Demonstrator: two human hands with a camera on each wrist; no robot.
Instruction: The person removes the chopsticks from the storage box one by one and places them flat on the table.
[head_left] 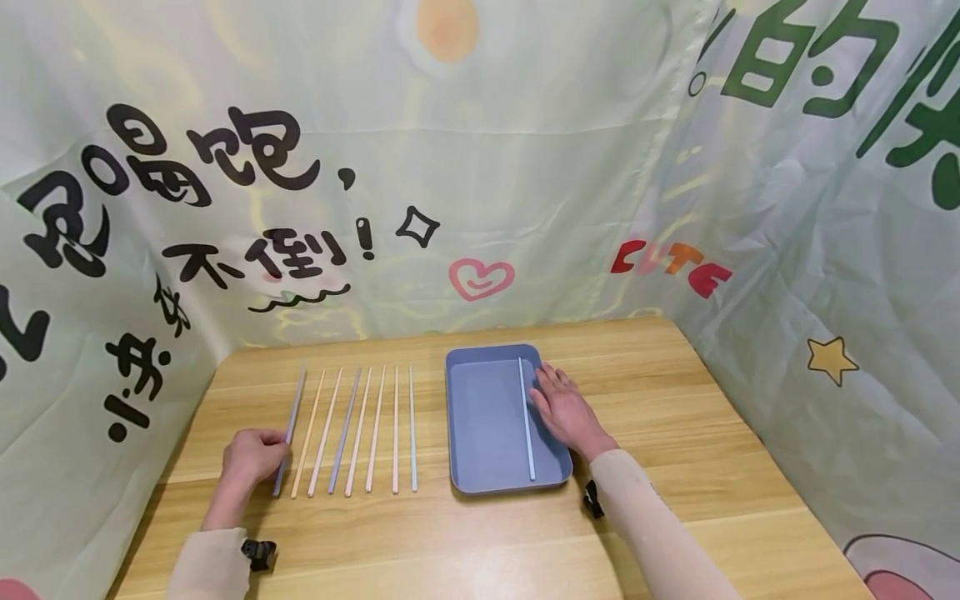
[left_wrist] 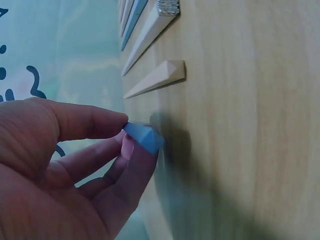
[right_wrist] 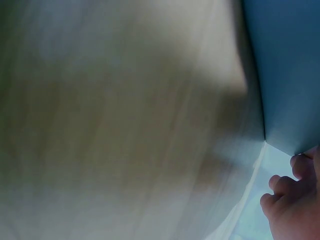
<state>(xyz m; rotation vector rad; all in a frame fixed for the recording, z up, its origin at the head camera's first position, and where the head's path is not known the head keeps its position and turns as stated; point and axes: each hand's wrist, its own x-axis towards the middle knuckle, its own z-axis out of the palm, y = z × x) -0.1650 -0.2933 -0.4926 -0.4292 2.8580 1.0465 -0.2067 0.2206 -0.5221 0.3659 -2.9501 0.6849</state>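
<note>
My left hand (head_left: 255, 457) pinches a blue-violet chopstick (head_left: 297, 396) near its lower end, between thumb and fingertips. This chopstick is the leftmost of a row. Its faceted blue end (left_wrist: 145, 136) shows close up in the left wrist view. To its right lie several more chopsticks side by side, among them a yellowish one (head_left: 308, 433), a violet one (head_left: 345, 431) and a light blue one (head_left: 412, 429). My right hand (head_left: 567, 410) rests with extended fingers at the right rim of a blue-grey tray (head_left: 483, 417). Inside the tray lies one pale blue chopstick (head_left: 527, 417).
The wooden table (head_left: 675, 433) carries the tray right of the chopstick row. Printed cloth (head_left: 555, 192) hangs behind the table and along both sides. A small black device (head_left: 258, 554) sits at the left wrist, another (head_left: 592, 500) at the right.
</note>
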